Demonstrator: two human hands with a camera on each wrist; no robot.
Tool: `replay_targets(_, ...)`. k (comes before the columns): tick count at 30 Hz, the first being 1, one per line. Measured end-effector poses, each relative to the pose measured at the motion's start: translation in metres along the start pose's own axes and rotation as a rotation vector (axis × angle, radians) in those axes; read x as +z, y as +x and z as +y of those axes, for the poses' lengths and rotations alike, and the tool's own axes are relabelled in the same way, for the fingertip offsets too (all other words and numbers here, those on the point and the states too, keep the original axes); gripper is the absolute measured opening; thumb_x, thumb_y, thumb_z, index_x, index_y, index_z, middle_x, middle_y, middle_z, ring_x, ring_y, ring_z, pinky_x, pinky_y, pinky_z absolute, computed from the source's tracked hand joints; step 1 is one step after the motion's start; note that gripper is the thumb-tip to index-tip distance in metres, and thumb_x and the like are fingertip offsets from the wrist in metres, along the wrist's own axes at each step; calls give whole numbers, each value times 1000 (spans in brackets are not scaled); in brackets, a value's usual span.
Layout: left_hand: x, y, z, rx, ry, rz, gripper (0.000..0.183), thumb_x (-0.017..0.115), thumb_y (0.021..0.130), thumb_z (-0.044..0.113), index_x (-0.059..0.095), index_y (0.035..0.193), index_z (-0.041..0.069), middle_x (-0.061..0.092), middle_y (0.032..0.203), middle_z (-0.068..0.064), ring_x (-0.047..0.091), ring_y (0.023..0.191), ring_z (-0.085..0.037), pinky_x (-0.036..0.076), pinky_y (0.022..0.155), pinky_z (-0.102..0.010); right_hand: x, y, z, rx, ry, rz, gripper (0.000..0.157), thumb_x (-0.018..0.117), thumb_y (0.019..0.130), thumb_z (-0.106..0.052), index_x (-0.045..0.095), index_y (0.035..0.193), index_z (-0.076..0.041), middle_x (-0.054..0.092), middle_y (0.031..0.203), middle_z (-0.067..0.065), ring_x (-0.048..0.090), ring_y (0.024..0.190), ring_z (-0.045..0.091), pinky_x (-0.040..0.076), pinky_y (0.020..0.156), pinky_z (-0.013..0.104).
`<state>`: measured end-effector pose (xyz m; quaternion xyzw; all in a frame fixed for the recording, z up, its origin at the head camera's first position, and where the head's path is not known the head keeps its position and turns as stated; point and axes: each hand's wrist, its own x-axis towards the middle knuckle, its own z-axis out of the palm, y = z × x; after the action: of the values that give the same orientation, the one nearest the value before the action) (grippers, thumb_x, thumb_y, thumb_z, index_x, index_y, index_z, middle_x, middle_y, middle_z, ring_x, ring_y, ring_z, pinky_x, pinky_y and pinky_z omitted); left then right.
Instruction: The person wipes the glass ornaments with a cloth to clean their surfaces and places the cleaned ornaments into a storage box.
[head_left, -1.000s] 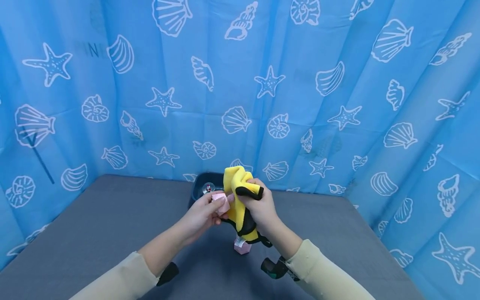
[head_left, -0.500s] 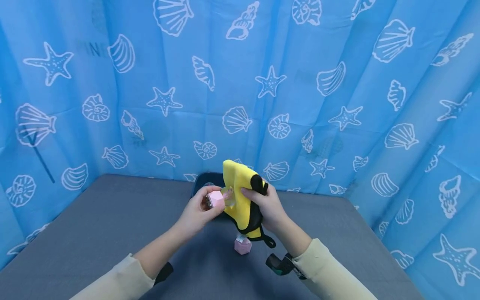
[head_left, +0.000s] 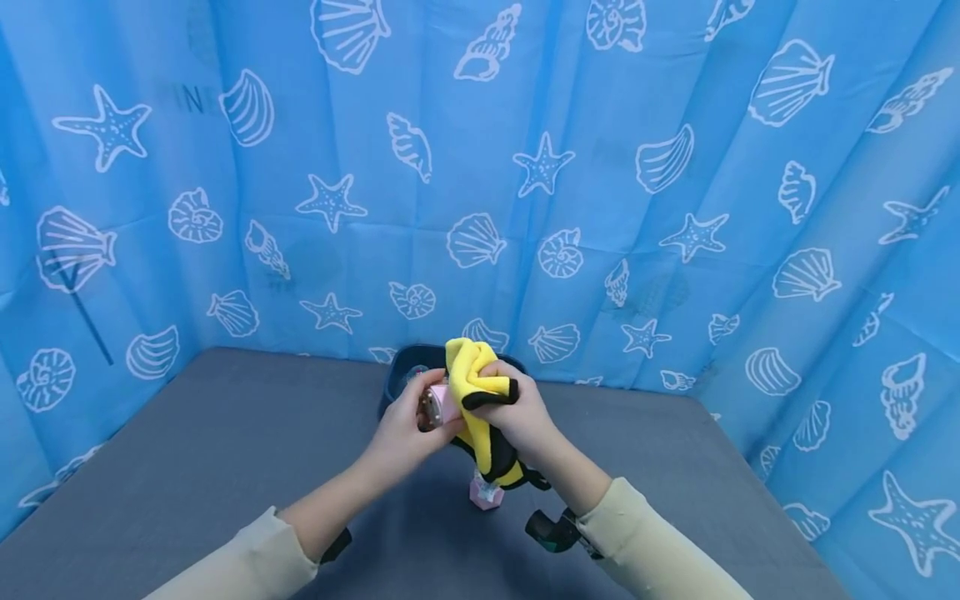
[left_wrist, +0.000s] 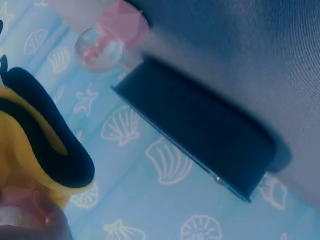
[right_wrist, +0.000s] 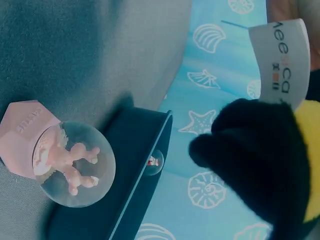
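a blue curtain (head_left: pixel 427 83) printed with white shells hangs behind the grey worktop (head_left: pixel 225 442). on that sits a dark blue box (left_wrist: pixel 195 120). above it, a yellow, black-edged cloth (head_left: pixel 471 367) is pinched and bunched by the right grip (head_left: pixel 525 417). the left grip (head_left: pixel 401 429) is curled round a pink-based globe (head_left: pixel 445 402), held against the cloth; its dome is hidden. this looks like wiping: best to keep the base firm, turn it slowly and press lightly. a second pink-based globe (right_wrist: pixel 25 140) stands on the worktop before the box; a clear ball (right_wrist: pixel 156 164) shows inside. the cloth's white label (right_wrist: pixel 282 60) ends in "ca", its start unclear; lettering on the standing base is unreadable.
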<state>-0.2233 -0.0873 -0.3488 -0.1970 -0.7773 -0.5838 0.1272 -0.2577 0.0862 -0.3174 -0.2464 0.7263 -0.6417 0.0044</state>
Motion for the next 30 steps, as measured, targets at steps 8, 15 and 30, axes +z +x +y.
replay_targets(8,-10,9,1,-184,-98,-223,62,61,97,25,27,144,3,50,115,-16,57,90,-26,52,76,-33,1,-2,4,-59,-17,55,19,65,81,8,51,93,2,49,98,10,53,84,27,49,72,35)
replay_targets(15,-14,11,4,-273,-249,-274,57,46,103,38,29,142,0,55,103,-14,61,83,-22,49,72,-30,1,-3,6,-90,-1,81,19,64,80,10,53,93,2,51,97,9,53,87,27,49,74,36)
replay_targets(30,-13,5,0,-206,-262,-139,47,58,97,14,39,137,-3,51,112,-18,62,86,-19,54,78,-33,-11,1,3,97,248,234,26,60,91,-4,47,113,-1,56,106,12,62,89,20,54,76,35)
